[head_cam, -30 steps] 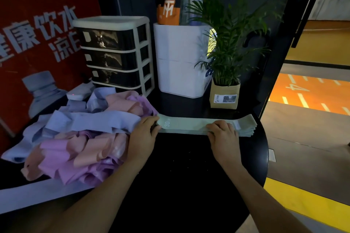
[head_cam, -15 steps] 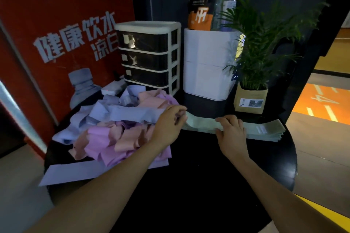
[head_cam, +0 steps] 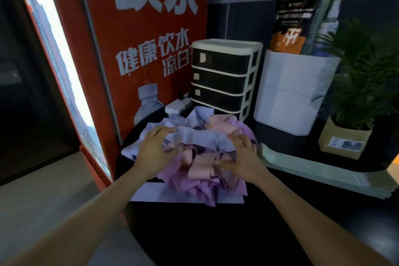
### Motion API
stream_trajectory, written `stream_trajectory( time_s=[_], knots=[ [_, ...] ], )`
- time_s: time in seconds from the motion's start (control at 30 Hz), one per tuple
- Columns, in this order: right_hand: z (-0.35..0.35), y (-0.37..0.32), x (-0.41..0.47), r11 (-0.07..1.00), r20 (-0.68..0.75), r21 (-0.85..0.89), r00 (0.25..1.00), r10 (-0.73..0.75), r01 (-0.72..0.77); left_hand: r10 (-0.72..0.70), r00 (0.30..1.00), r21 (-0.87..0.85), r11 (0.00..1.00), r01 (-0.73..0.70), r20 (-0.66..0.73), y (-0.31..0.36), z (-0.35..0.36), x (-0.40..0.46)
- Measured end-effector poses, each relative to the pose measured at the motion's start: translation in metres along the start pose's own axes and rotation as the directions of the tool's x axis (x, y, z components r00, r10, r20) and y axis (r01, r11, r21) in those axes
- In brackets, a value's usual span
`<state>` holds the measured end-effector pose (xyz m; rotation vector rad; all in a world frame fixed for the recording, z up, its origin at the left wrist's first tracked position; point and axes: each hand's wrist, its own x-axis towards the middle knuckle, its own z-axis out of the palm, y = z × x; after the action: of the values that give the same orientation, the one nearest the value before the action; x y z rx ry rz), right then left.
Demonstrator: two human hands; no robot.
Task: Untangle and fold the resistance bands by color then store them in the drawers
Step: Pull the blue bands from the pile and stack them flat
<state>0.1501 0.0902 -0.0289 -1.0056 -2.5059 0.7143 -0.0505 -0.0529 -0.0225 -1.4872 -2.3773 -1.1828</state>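
We see a tangled pile of bands [head_cam: 195, 153] in lilac, pink and pale blue, folded mint-green bands [head_cam: 319, 174], black drawers [head_cam: 220, 84] framed cream.

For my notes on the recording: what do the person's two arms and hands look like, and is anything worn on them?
Both forearms are bare up to the frame edge, with no sleeves in view. The left hand and the right hand wear no gloves; no watch, ring or bracelet shows.
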Motion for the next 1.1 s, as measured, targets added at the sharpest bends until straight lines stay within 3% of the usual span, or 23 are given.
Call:
stream_trajectory(
  time_s=[0.1,0.23,0.37,0.5,0.7,0.9,1.03,1.1],
  knots=[
    [0.005,-0.009,0.009,0.993,0.269,-0.122,0.963,0.031,0.003,-0.062,0.989,0.072,0.996,0.053,0.131,-0.021,-0.013,-0.003],
    [0.016,-0.007,0.022,0.965,0.33,-0.249,0.944,0.008,0.079,-0.136,0.971,0.071,0.99,0.124,0.198,-0.039,-0.011,-0.007],
    [0.019,-0.015,0.024,0.953,0.167,-0.247,0.977,-0.135,0.174,-0.112,0.954,0.13,0.988,0.079,0.278,-0.042,-0.011,-0.008],
    [0.003,-0.031,0.031,0.964,0.071,-0.192,0.982,-0.176,0.186,-0.145,0.967,-0.017,0.988,0.152,0.207,-0.044,-0.015,-0.004],
    [-0.048,-0.072,0.073,0.927,-0.137,-0.236,0.934,-0.33,0.293,-0.211,0.974,-0.147,0.964,0.222,0.085,-0.049,-0.03,0.009],
    [-0.054,-0.102,0.091,0.926,-0.308,-0.223,0.88,-0.362,0.303,-0.251,0.964,-0.185,0.947,0.264,0.093,-0.055,-0.036,0.016],
    [-0.046,-0.107,0.087,0.945,-0.343,-0.151,0.881,-0.326,0.291,-0.257,0.962,-0.113,0.957,0.266,0.091,-0.066,-0.031,0.017],
    [-0.04,-0.103,0.08,0.948,-0.192,-0.112,0.93,-0.313,0.296,-0.341,0.936,-0.116,0.93,0.349,0.084,-0.068,-0.029,0.018]
  ],
)
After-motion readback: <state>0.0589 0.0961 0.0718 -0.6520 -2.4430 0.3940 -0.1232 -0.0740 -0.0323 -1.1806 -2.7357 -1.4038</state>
